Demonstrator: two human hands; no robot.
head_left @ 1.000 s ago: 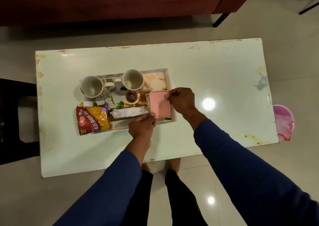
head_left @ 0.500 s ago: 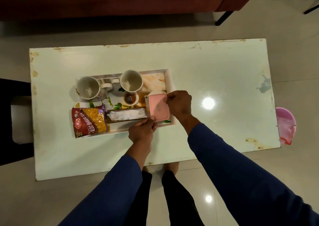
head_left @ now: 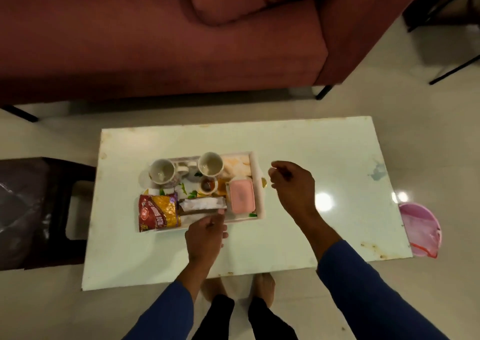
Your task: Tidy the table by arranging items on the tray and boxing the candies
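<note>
A white tray point(head_left: 258, 183) sits on the pale table point(head_left: 324, 157). It holds two empty mugs point(head_left: 162, 172) point(head_left: 211, 164), a small bowl point(head_left: 207, 185), a tissue holder point(head_left: 201, 204), a red and yellow snack packet point(head_left: 158, 212) and a closed pink box point(head_left: 242, 196) at its right end. My left hand point(head_left: 206, 233) hovers at the tray's front rim, fingers loosely bent, thumb tip by the tissue holder, nothing in it. My right hand point(head_left: 292, 186) hangs in the air just right of the tray, fingers loosely curled and empty.
A maroon sofa point(head_left: 155, 40) runs along the far side of the table. A dark stool point(head_left: 39, 209) stands at the left end and a pink bin point(head_left: 420, 230) at the right end. A small gold object point(head_left: 263, 182) lies by the tray's right rim.
Both hands have let go of the pink box, which now rests in the tray. My right hand has lifted away to the right. The camera has tilted up toward the sofa.
</note>
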